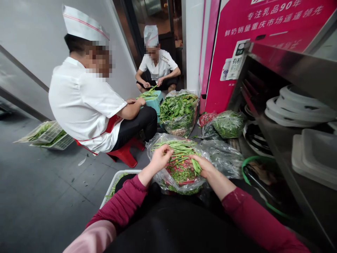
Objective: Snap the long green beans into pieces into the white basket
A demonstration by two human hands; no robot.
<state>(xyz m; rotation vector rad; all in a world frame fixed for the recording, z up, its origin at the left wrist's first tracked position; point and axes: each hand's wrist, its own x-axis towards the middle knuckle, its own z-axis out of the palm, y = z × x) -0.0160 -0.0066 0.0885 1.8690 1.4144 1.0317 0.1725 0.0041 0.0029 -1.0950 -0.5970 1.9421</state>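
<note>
Stems (196,167) in one green bunch, too many to count, sit in the right grip (205,166), closed round them; the left grip (159,157) has its fingertips pressed together, anything pinched there too small to tell. Below both grips lies one open bag (170,182) with more stems, beyond them one leaf-filled bag (172,125) and two co-workers (81,95). Grey tiled floor (65,175) stretches left, one pink cabinet (221,59) and one metal rack (289,63) stand right.
</note>
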